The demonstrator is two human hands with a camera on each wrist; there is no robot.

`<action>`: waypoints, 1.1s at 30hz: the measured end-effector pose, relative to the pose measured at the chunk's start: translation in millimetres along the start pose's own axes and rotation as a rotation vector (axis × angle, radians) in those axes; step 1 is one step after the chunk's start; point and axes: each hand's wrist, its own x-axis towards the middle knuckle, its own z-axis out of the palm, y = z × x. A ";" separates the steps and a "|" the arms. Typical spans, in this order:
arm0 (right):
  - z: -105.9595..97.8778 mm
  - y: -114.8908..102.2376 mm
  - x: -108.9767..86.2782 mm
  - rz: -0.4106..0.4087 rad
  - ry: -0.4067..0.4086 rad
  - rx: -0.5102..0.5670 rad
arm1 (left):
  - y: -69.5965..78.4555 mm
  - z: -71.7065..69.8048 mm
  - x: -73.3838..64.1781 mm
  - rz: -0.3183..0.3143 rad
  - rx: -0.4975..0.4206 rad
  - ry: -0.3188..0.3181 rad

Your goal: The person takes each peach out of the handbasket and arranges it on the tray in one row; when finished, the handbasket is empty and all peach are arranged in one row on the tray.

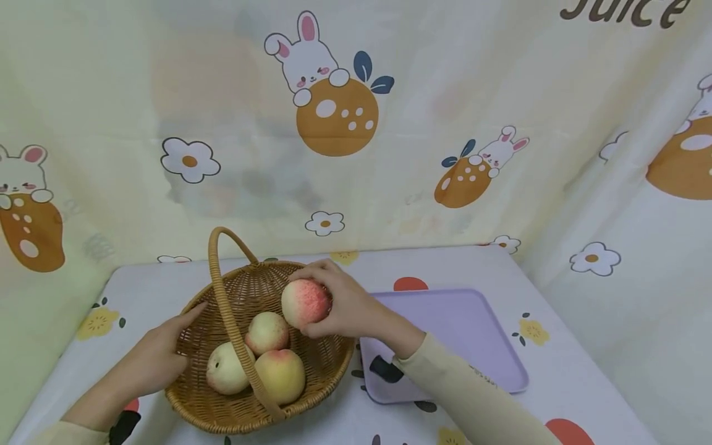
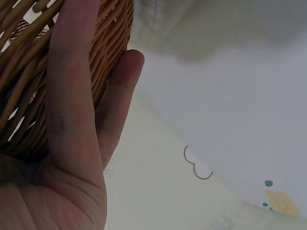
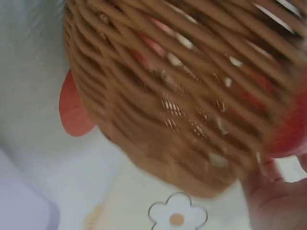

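Note:
My right hand (image 1: 339,300) grips a pink-and-cream peach (image 1: 302,303), its thumb below and fingers above. That peach is over the right part of a brown wicker basket (image 1: 328,390) with an arched handle. Inside the basket lie three more peaches: a blushed one (image 1: 268,332), a pale one (image 1: 228,369) and a yellowish one (image 1: 282,376). At the basket's left rim, my left hand (image 1: 152,361) holds the wicker between thumb and fingers. In the left wrist view, long fingers (image 2: 72,105) lie along the weave. The right wrist view shows red fruit (image 3: 290,129) beside the blurred basket side.
A flat lilac tray (image 1: 450,334) lies to the right of the basket, partly under my right forearm. A patterned cloth (image 1: 556,371) covers the table. Behind and at both sides hang curtains (image 1: 411,185) printed with rabbits and flowers.

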 end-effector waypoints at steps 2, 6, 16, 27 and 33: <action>-12.8 2.5 -4.8 -0.011 0.054 0.175 | -0.3 -0.2 0.3 0.003 -0.005 -0.002; -40.1 10.9 -18.2 -0.025 0.122 0.382 | -1.5 -0.3 1.1 0.000 -0.007 -0.012; -80.3 52.4 -61.0 0.115 0.177 0.283 | -2.5 -0.3 3.3 -0.008 0.003 -0.015; -51.0 106.7 -87.4 0.228 0.028 0.094 | -4.0 -0.6 1.1 0.000 -0.007 -0.016; -36.2 111.4 -92.2 0.242 -0.027 0.052 | -3.8 0.1 1.3 -0.005 0.003 -0.015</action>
